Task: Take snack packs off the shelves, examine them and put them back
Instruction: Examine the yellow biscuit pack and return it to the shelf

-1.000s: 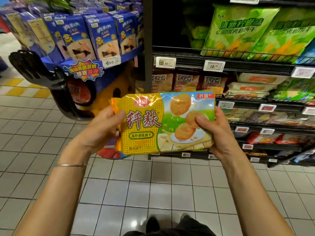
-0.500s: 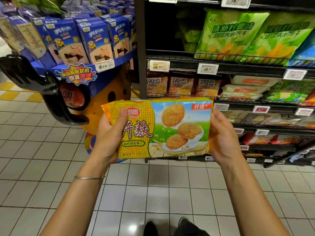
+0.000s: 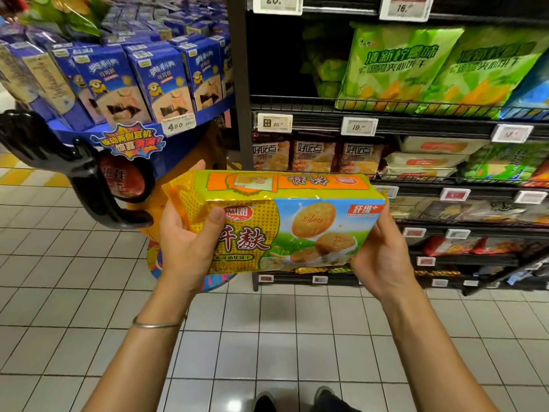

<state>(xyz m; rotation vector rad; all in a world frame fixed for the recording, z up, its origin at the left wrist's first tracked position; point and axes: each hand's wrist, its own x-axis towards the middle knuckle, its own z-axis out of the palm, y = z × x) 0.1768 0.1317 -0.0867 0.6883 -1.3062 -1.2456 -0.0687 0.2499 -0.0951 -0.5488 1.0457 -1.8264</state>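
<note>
Beyond the fingers, dark shelves (image 3: pixel 416 126) of snack packs fill the right side, with green bags (image 3: pixel 398 63) on an upper tier. Below the fingers spreads a tiled floor (image 3: pixel 267 337). To their left and behind them stands a display of blue boxes (image 3: pixel 166 81). Between the two hands, off the shelves, the yellow biscuit pack (image 3: pixel 297 221) is held level, front and top faces showing. The left hand (image 3: pixel 187 251) grips its left end, thumb across the front, fingers curled behind. The right hand (image 3: pixel 383 257) grips the right end, fingers wrapped behind. A thin bracelet (image 3: pixel 157 325) circles the left wrist.
</note>
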